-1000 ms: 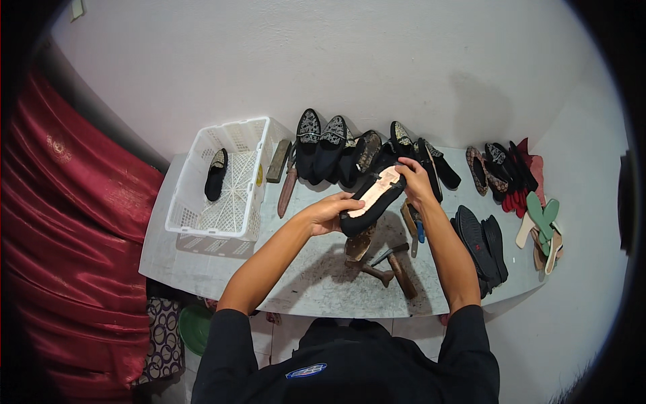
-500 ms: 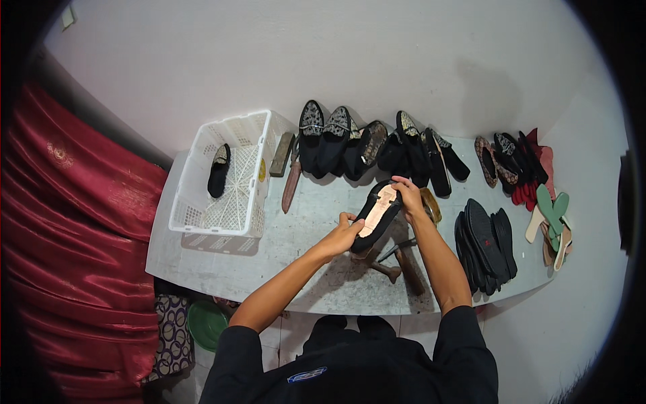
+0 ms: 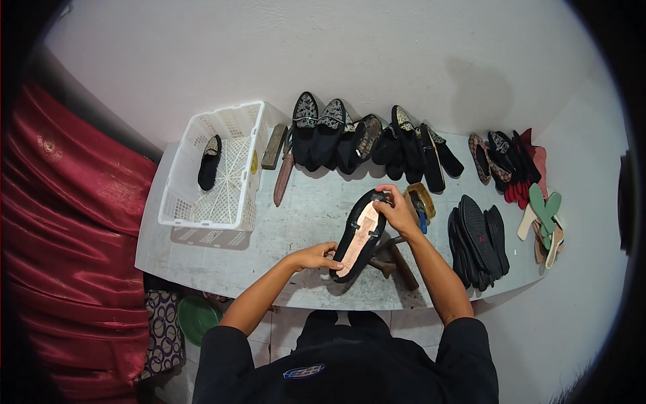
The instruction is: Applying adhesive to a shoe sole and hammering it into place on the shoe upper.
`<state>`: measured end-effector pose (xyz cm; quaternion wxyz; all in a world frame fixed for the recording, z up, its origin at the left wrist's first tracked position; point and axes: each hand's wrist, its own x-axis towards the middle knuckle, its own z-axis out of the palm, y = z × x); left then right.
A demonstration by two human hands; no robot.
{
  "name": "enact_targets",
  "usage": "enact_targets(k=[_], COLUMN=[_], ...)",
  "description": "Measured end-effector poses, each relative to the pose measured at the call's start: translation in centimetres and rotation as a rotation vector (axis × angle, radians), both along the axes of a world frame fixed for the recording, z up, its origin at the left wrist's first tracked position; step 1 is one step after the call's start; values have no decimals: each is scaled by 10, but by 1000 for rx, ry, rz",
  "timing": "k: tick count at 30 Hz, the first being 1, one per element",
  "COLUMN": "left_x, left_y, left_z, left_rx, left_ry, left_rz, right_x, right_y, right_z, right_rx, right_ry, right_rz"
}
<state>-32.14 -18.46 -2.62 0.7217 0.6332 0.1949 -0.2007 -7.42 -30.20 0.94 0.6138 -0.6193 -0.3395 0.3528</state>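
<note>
Between my hands, above the table's front part, I hold a black shoe (image 3: 360, 237) with its underside up, a tan strip running along its middle. My left hand (image 3: 316, 257) grips the near end, thumb on the underside. At the far end my right hand (image 3: 397, 209) is closed around the edge, thumb pressed on the surface. Below the shoe lie a hammer (image 3: 382, 266) and a dark wooden bar (image 3: 404, 268). A yellowish container (image 3: 421, 200) with something blue in it stands just beyond my right hand.
A white plastic basket (image 3: 168, 207) with one black shoe (image 3: 210, 163) inside stands at the left. Several patterned slip-on shoes (image 3: 331, 135) line the wall beside a sheathed knife (image 3: 284, 176) and a block (image 3: 274, 147). Black soles (image 3: 478, 239) and green insoles (image 3: 546, 210) lie right.
The shoe has come closer to me and a little left, its underside now turned more fully up. Both hands have moved with it, still gripping both ends.
</note>
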Motion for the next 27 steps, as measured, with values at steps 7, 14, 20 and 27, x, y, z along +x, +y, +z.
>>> enact_targets(k=[7, 14, 20, 27], left_x=[-5, 14, 36, 44], left_y=[4, 6, -2, 7], left_z=[-3, 32, 25, 25], left_rx=[132, 269, 355, 590], left_ry=[-18, -105, -265, -291], left_rz=[-156, 96, 167, 42], right_x=[-7, -10, -37, -34], right_y=[-10, -9, -18, -17], right_z=[4, 35, 19, 24], right_rx=[-16, -139, -17, -89], right_ry=[-55, -456, -886, -1077], right_rz=[127, 132, 118, 129])
